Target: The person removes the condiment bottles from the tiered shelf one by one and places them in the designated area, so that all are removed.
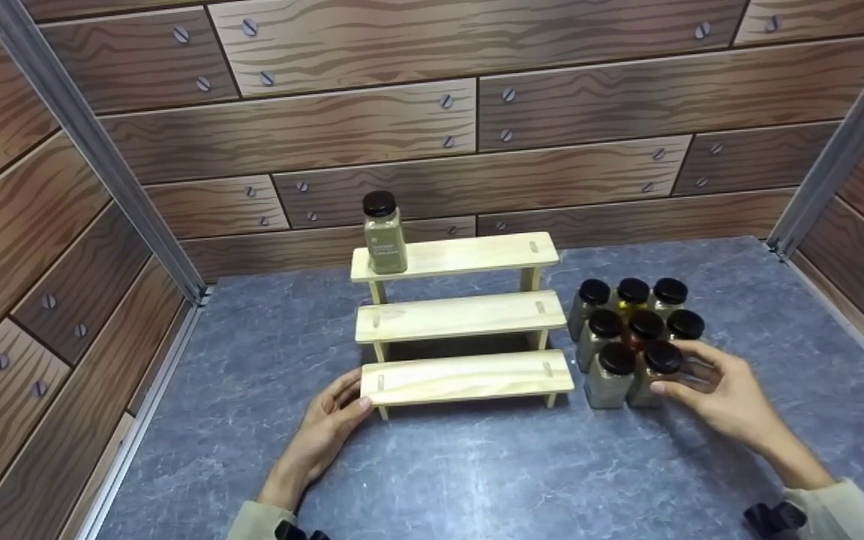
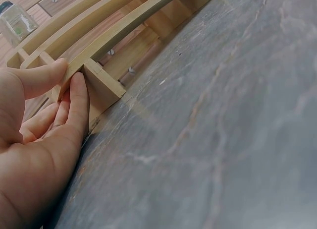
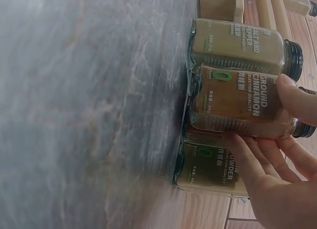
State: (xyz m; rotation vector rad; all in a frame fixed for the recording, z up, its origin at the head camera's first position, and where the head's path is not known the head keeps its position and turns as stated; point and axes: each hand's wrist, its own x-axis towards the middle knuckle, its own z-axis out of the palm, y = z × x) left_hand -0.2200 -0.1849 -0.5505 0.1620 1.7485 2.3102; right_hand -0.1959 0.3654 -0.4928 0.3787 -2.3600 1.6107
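A three-step wooden rack point(image 1: 466, 379) stands on the grey marbled table. My left hand point(image 1: 322, 429) pinches the left end of its lowest step between thumb and fingers, as the left wrist view also shows. On the top step, at the left, a spice jar point(image 1: 385, 244) with a black lid stands upright. To the rack's right my right hand point(image 1: 728, 401) holds a ground cinnamon jar point(image 3: 237, 97) by its sides, thumb on one face and fingers on another. Beside it stands a salt and pepper jar point(image 3: 237, 45); another spice jar point(image 3: 213, 169) is near my fingers.
Several more black-lidded jars point(image 1: 633, 291) are grouped close together behind the cinnamon jar, right of the rack. Wood-patterned walls point(image 1: 372, 127) with metal corner posts point(image 1: 94, 142) enclose the table at the back and both sides.
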